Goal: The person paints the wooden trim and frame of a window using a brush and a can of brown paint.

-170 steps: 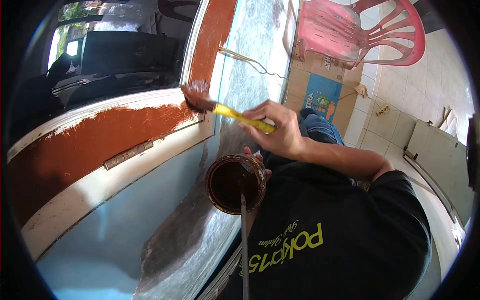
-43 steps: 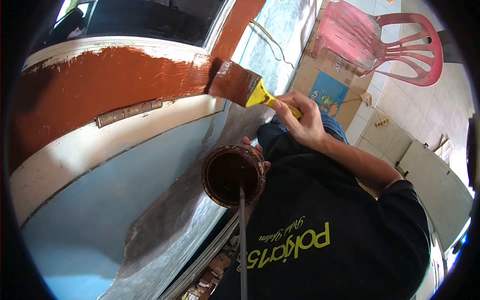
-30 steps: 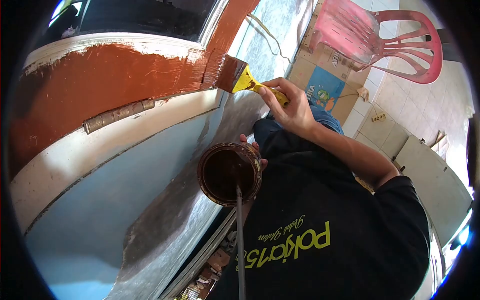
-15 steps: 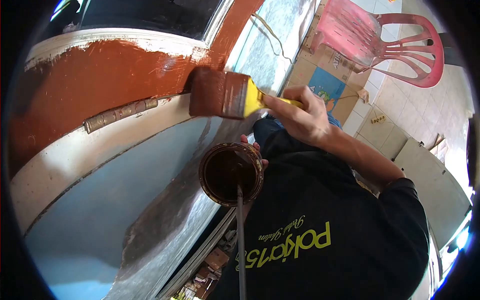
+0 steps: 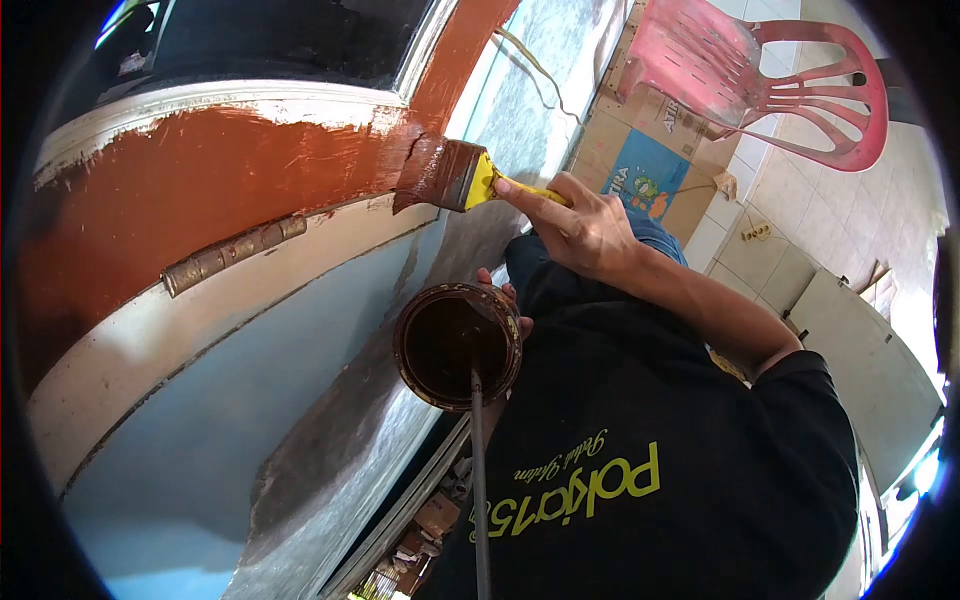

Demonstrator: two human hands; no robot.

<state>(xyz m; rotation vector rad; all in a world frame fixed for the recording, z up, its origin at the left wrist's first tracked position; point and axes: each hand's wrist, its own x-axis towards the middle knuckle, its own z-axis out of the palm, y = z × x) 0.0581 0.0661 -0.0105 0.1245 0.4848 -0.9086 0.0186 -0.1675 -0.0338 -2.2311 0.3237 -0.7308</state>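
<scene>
My right hand (image 5: 590, 232) grips the yellow handle of a wide paintbrush (image 5: 462, 178). The brush's bristles, coated in reddish-brown paint, lie against the lower edge of a brown-painted wooden frame (image 5: 250, 150). Below, my left hand (image 5: 508, 292) holds an open round can (image 5: 458, 346) with dark brown paint inside; only some fingertips show at its right side. A thin rod (image 5: 481, 480) runs from the can toward the bottom of the view. A brown-stained metal hinge (image 5: 235, 256) sits under the painted band, on a cream strip.
A dark glass pane (image 5: 290, 40) is at upper left, over a blue wall panel (image 5: 240, 370). At upper right stand a pink plastic chair (image 5: 700, 60) and flattened cardboard (image 5: 605, 140) on the tiled floor. A pale board (image 5: 865, 365) lies at right.
The brush has shifted slightly up, and its bristles now bend against the brown frame. My right hand has moved a little left with it. The can has barely moved.
</scene>
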